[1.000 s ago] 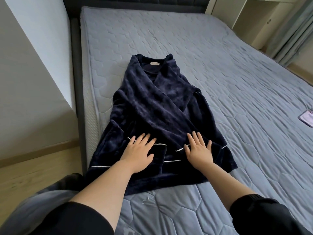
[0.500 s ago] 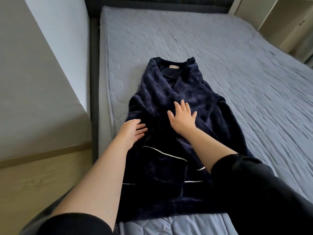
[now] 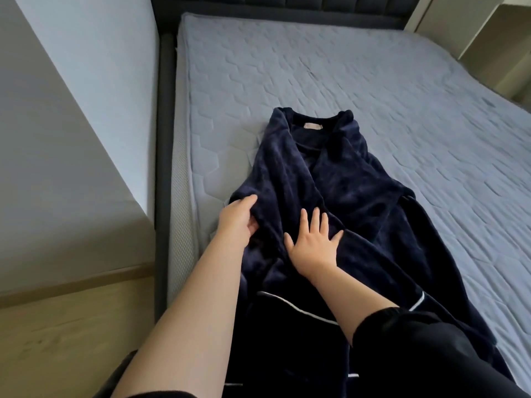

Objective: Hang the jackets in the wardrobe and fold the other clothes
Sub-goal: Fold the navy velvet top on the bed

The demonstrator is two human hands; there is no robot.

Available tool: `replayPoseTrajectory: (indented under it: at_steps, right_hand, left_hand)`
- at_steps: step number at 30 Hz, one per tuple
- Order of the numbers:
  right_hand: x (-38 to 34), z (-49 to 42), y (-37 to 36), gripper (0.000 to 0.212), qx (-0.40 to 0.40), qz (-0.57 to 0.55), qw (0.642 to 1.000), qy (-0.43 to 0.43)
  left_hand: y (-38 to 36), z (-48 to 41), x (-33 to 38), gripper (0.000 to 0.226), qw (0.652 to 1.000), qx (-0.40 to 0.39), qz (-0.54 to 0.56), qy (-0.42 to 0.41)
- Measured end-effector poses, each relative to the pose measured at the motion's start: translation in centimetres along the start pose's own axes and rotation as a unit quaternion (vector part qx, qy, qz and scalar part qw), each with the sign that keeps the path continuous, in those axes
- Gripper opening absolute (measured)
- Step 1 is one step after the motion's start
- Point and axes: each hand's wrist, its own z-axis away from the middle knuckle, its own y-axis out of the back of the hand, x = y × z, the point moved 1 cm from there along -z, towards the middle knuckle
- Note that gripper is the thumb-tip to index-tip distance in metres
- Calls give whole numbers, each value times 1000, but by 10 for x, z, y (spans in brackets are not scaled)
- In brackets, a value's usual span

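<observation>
Robe [image 3: 359,196], navy and plush, lies spread on the mattress [image 3: 359,76] close to its left side. The collar is at the far end, with a pale label [image 3: 313,126] showing inside the neck, and the hem is toward the person. The front panels overlap across the chest, and white piping [image 3: 296,308] crosses the near part.

The left grip [image 3: 240,222] holds the robe's left edge: the thumb lies on top of a bunched fold and the fingers are tucked under it. Its bare forearm reaches in from the lower left, over the side of the bed.

The right grip [image 3: 313,245] lies palm down on the middle of the robe. Its fingers are straight and spread, with the thumb out to the left, and it holds nothing. It is just beside the left grip, with a ridge of fabric between them. Its forearm is bare up to a black sleeve [image 3: 416,340].

The mattress is grey-blue, quilted in hexagons. A dark bed frame [image 3: 161,139] runs along its left side and a padded headboard [image 3: 273,4] stands at the far end. A pale wall [image 3: 86,67] rises on the left above a wooden floor [image 3: 57,340].
</observation>
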Motion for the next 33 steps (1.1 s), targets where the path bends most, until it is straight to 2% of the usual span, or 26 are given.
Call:
replayPoseTrajectory:
  at_steps: [2, 4, 7, 10, 11, 12, 13, 15, 16, 18, 20, 21, 23, 27, 30, 33]
  right_hand:
    - [-1, 0, -1, 73, 21, -30, 999, -9]
    - [-1, 2, -3, 69, 59, -71, 996, -20]
    - [-1, 5, -3, 67, 89, -99, 991, -28]
    - [-1, 6, 4, 66, 58, -94, 994, -18]
    - [0, 6, 7, 66, 40, -89, 995, -11]
    - [1, 6, 11, 65, 21, -88, 996, -2]
    - [3, 5, 17, 64, 7, -96, 995, 10]
    - [8, -1, 31, 58, 15, -140, 990, 28]
    - [13, -4, 38, 54, 42, -151, 987, 28]
    - [29, -9, 46, 52, 76, -111, 991, 3]
    - [50, -8, 43, 56, 42, -55, 997, -32]
    - [58, -6, 39, 57, 22, -41, 998, -42]
    - [63, -3, 33, 58, 21, -45, 998, -47]
    - [54, -14, 39, 54, 105, -106, 987, -60]
    - [47, -33, 54, 48, 170, -138, 976, -17]
    - [36, -71, 73, 46, 201, -154, 966, 47]
  left_hand:
    - [15, -7, 4, 18, 986, 17, 164, 29]
    - [28, -12, 3, 34, 975, 54, 215, 28]
    - [33, -7, 1, 40, 990, 109, 91, -18]
    - [33, 2, 4, 29, 977, 190, -37, -94]
    - [34, 5, 7, 27, 954, 231, -126, -142]
    - [32, 11, 9, 34, 913, 260, -242, -202]
    - [25, 16, 11, 43, 857, 269, -346, -271]
    - [-1, 24, 13, 58, 750, 232, -472, -400]
    - [-16, 25, 11, 61, 708, 187, -529, -428]
    - [-37, 20, 0, 61, 624, 89, -674, -386]
    - [-31, 9, -15, 61, 546, 24, -797, -259]
    - [-21, 4, -21, 62, 522, 16, -825, -217]
    - [-8, -1, -24, 65, 491, 35, -844, -211]
    - [-27, -12, -13, 65, 456, 74, -830, -313]
    - [-44, -25, -8, 63, 436, 29, -827, -354]
    - [-60, -39, -11, 64, 412, -17, -834, -367]
